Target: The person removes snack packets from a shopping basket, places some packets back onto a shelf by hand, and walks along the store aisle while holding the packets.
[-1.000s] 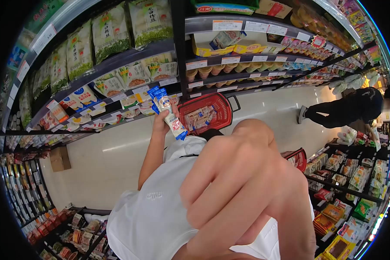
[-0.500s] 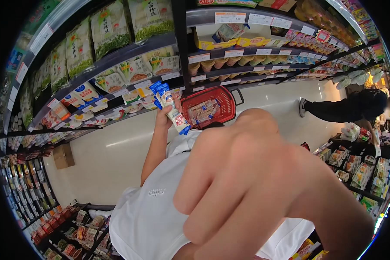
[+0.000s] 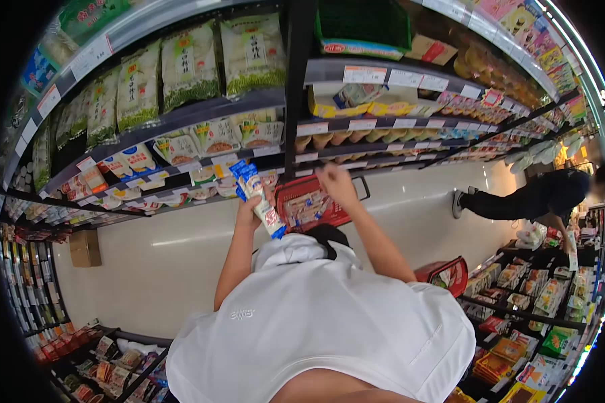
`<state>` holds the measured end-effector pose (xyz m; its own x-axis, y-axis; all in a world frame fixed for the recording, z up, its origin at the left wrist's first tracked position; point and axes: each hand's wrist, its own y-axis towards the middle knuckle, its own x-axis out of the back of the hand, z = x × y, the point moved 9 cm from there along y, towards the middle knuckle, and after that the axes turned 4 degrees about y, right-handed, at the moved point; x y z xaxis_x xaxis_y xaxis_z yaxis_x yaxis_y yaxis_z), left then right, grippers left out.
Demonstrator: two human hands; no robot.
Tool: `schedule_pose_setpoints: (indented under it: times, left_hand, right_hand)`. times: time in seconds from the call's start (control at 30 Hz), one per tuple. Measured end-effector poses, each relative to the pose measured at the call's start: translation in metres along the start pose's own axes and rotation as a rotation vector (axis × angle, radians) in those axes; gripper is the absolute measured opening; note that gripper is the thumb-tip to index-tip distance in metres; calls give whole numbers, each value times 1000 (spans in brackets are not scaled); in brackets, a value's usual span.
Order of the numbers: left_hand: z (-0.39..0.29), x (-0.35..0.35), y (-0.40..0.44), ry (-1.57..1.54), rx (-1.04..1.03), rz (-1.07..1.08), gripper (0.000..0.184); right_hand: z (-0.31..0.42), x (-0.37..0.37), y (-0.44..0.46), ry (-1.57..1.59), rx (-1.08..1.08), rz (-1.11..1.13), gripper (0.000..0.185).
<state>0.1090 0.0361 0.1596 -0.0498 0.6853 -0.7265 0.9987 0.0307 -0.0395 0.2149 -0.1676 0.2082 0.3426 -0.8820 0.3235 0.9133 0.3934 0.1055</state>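
Note:
My left hand (image 3: 250,213) is closed around a few long blue-and-white packets (image 3: 262,205) with red print, held upright at a slant. What is inside them I cannot make out. Just right of it, my right hand (image 3: 337,187) hovers over the back of a red shopping basket (image 3: 346,211), its fingers curled in and nothing visible in them. Inside the basket lie several pale packets (image 3: 307,208) with red and blue markings. My right forearm covers part of the basket.
Shelves ahead carry large noodle-like bags (image 3: 188,64), smaller white packs (image 3: 215,136) and rows of cups (image 3: 356,139). A second red basket (image 3: 450,275) is at my right. Further right, a person in dark clothes (image 3: 544,195) bends over. A cardboard box (image 3: 85,248) stands on the floor at left.
My right hand has moved from close before the camera down and forward to the basket. My left hand keeps its hold on the packets. The view has tilted slightly upward.

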Motion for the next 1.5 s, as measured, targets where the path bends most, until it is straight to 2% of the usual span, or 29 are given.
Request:
schedule_pose_setpoints:
  times: [0.03, 0.07, 0.1, 0.13, 0.17, 0.23, 0.3, 0.43, 0.5, 0.67, 0.97, 1.03, 1.2, 1.5]
  left_hand:
    - [0, 1, -1, 4, 6, -5, 45]
    - [-2, 0, 0, 3, -8, 8, 45]
    - [-1, 2, -1, 9, 11, -15, 46]
    - [1, 5, -2, 17, 35, -40, 46]
    - [1, 4, 0, 22, 35, -31, 46]
    - [2, 2, 2, 24, 52, -20, 46]
    - [1, -3, 2, 56, 70, -29, 46]
    - [7, -8, 10, 40, 88, -18, 45]
    - [13, -10, 12, 51, 118, -13, 45]
    - [19, -24, 23, 76, 99, 34, 43]
    - [40, -51, 39, 91, 125, -45, 45]
    - [44, -62, 46, 98, 124, -50, 45]
    - [60, -82, 56, 140, 147, -26, 45]
    - [75, -109, 60, 119, 82, -113, 42]
  right_hand:
    - [-47, 3, -21, -174, 3, -105, 37]
    - [-120, 1, -48, -289, -155, -37, 37]
    - [-163, 2, -76, -428, -249, 14, 35]
    - [-218, 4, -110, -451, -375, 1, 31]
    - [-242, 9, -142, -488, -694, 122, 34]
    - [-305, 17, -198, -670, -790, 129, 42]
    - [-316, 29, -228, -542, -941, 30, 49]
    - [-325, 36, -224, -562, -959, 42, 49]
    - [-324, 29, -211, -566, -878, 145, 47]
    - [-334, 40, -194, -652, -807, 161, 43]
    - [-330, 66, -172, -591, -789, 201, 51]
    - [-329, 59, -167, -473, -829, 368, 52]
    - [-325, 70, -163, -489, -789, 470, 52]
    - [-331, 91, -142, -559, -663, 651, 51]
